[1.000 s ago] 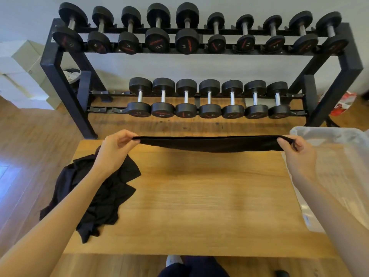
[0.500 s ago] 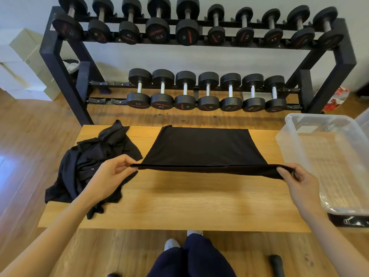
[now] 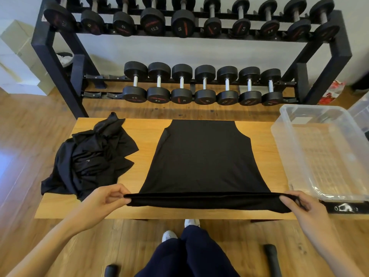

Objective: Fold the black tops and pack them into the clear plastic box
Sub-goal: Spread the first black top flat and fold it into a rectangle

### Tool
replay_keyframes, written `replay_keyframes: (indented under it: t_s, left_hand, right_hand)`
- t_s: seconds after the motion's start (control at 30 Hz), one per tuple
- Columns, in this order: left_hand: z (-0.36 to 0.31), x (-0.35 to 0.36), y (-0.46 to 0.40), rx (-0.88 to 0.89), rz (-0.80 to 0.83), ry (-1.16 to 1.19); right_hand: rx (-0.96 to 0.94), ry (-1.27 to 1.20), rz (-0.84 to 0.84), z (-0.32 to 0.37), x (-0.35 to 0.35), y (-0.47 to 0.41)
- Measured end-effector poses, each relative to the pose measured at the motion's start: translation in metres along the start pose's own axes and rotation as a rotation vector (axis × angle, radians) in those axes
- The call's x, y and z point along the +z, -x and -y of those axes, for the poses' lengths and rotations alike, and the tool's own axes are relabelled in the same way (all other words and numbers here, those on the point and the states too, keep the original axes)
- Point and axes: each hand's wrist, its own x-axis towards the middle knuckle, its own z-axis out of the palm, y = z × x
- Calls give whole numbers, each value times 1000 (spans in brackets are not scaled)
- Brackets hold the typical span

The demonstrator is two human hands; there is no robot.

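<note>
Both hands, left hand (image 3: 103,198) and right hand (image 3: 297,204), pinch the near hem of a black top (image 3: 201,158) spread flat on the tabletop (image 3: 145,132), between a crumpled pile (image 3: 89,156) and the clear plastic box (image 3: 319,152).

A wooden bench (image 3: 265,154) with a light top carries everything. In the middle a black top (image 3: 201,156) lies spread flat, its narrower end touching the far edge and its wide hem reaching the near edge, where it is lifted slightly off the wood. Near the left edge sits a crumpled pile of black tops (image 3: 89,158), running from the far left corner toward the near edge, with part of it hanging over the left side. At the right end stands a clear plastic box (image 3: 295,156), open on top and overhanging the right edge. Just beside its near wall, at the near right corner, lies a black strap with a metal buckle (image 3: 345,208).
</note>
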Motion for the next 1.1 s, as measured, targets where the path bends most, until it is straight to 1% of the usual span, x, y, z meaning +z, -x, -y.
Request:
replay_keyframes:
  t_s: [0.1,0.23,0.47,0.6,0.73,0.93,1.1]
  left_hand:
    - [4,-5,2,-12,38,42]
    - [-1,-11,-8,-8,53,155]
    - [-20,-23,-57,6,-101,100]
    - [-26,-27,-93,7,-150,195]
    - [-29,-24,-129,0,-176,197]
    - [-20,-15,-181,-58,-279,184]
    - [-12,-2,-217,-136,-397,127]
  right_hand:
    - [56,-14,20,0,-4,3]
    - [59,1,35,3,-3,-6]
    - [-1,-9,49,14,8,-58]
    - [-14,-35,38,19,16,-97]
    - [-17,-51,35,21,25,-133]
    - [17,-41,56,18,42,-186]
    - [23,51,94,7,61,-229]
